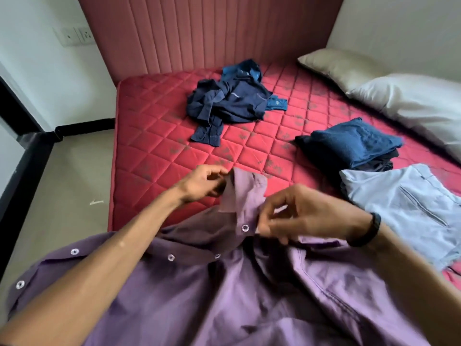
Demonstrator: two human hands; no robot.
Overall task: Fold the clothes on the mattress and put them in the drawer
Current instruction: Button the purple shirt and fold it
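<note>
The left hand (204, 182) pinches the collar of the purple shirt (224, 283). The right hand (299, 216) pinches its button edge. The shirt lies on the mattress (154, 136) edge and might slide off. Unfolded blue clothes (229, 103) wait behind.

Purple shirt (224, 295) matt cloth; mattress (154, 136) quilted (slightly glossy).

Nothing legible anywhere here: a small pale mark sits on the blue waistband (276, 102) at the edge of the dark clothes pile (229, 103), too tiny and blurred to read, and no other print shows
</note>
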